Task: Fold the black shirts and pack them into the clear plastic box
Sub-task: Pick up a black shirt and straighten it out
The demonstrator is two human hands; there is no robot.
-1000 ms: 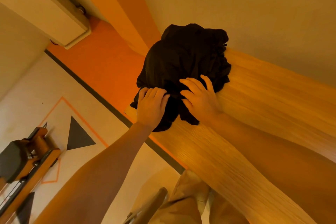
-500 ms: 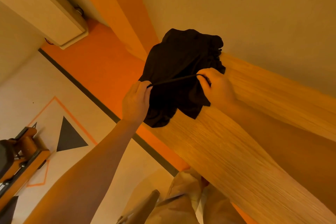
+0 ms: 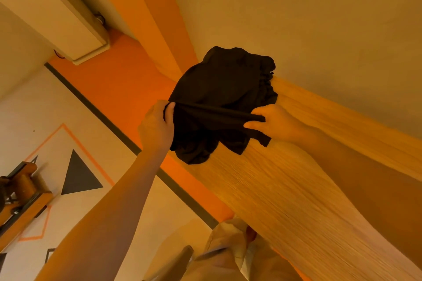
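Black shirts: a crumpled dark heap (image 3: 225, 89) sits on the wooden table (image 3: 296, 201), at its far end near the edge, and part of it droops over the table's left side.
Stretched edge: one band of black fabric (image 3: 214, 113) runs taut between the two hands, across the front of the heap.
Left hand: the left hand (image 3: 157, 126) is clenched round the left end of that band, thumb on top, just off the table's edge.
Right hand: the right hand (image 3: 274, 122) pinches the right end of the band between thumb and fingers, resting low over the tabletop.
Step in hand: by my reading this is the very start, pulling one shirt free of the heap; nothing is folded yet.
Next move: it likely calls for lifting the held edge up and away so a single garment separates, then spreading it flat on the bare wood nearer the person before any fold.
Count, shirts: one heap; how many shirts are in it I cannot tell, since the folds merge into a single dark mass.
Count, hands: two, both gripping fabric.
Count, box: none visible; the clear plastic box is out of frame.
Surroundings: one table, an orange floor strip (image 3: 118, 89) beside it, and one black triangle marking (image 3: 78, 177) on the pale floor.
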